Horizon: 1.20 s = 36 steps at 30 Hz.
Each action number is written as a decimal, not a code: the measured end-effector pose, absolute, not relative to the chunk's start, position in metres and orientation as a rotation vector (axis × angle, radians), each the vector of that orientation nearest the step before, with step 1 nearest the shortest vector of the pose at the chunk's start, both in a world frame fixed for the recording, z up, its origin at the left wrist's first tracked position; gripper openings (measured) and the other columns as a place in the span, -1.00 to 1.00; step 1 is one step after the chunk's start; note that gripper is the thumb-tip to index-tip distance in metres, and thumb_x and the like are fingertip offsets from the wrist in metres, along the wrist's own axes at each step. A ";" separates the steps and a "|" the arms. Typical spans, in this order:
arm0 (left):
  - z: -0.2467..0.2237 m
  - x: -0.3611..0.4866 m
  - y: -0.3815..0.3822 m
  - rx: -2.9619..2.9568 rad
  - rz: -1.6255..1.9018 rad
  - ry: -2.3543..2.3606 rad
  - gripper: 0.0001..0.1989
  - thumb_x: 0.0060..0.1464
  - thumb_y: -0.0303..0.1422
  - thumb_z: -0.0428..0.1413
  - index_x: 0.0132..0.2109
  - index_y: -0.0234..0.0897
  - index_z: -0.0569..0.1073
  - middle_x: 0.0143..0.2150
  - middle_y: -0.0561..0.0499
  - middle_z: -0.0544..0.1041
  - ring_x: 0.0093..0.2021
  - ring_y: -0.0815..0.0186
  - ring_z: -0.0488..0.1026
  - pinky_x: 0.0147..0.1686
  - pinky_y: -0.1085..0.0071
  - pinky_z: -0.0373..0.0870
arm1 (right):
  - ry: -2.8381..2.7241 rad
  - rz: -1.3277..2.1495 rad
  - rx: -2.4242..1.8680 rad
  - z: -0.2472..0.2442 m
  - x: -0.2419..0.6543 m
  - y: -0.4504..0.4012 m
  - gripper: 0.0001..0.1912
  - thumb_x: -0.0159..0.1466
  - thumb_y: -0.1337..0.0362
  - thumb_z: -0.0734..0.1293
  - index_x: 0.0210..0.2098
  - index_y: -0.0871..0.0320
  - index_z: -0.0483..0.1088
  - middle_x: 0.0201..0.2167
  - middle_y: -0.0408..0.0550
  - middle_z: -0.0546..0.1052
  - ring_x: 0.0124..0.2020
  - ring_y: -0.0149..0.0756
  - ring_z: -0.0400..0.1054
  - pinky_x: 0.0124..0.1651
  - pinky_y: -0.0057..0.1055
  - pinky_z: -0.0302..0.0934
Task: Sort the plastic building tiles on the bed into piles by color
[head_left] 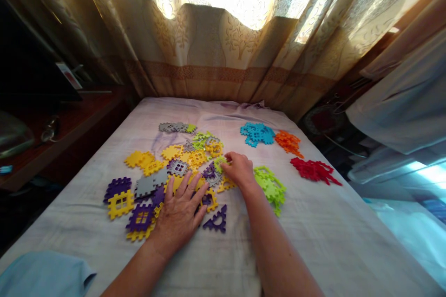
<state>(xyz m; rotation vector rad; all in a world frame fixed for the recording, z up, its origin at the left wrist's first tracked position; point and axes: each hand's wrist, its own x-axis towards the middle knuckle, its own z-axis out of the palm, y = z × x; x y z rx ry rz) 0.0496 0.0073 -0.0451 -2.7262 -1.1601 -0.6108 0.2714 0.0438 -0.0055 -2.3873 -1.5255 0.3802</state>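
My left hand (181, 211) lies flat with fingers spread over yellow, purple and grey interlocking plastic tiles. The fingers of my right hand (239, 168) are closed on the edge of a lime green tile (219, 163) at the right side of the mixed pile. Just beside it lie a grey-and-purple tile group (212, 174) and a yellow tile (226, 184). A purple triangular tile (216, 219) rests to the right of my left hand. Left of that hand are a yellow window tile (121, 204) and a purple window tile (141, 217).
Separate heaps of lime green (270, 188), blue (257, 133), orange (287, 142) and red tiles (313, 170) lie to the right on the sheet-covered surface (244, 260). Curtains (209, 46) hang behind. A brown desk (94, 116) stands left, and a light blue cloth (45, 274) lies front left.
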 end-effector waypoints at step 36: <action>-0.047 0.048 0.009 -2.804 -0.531 -1.147 -0.57 0.26 -0.18 0.00 0.24 0.01 0.37 0.33 0.04 0.35 0.36 0.11 0.20 0.38 -0.07 -0.11 | -1.885 0.079 -2.173 0.016 0.265 0.049 -0.52 0.32 0.37 0.17 0.16 -0.12 0.42 0.31 -0.04 0.30 0.32 -0.14 0.09 0.25 -0.15 0.05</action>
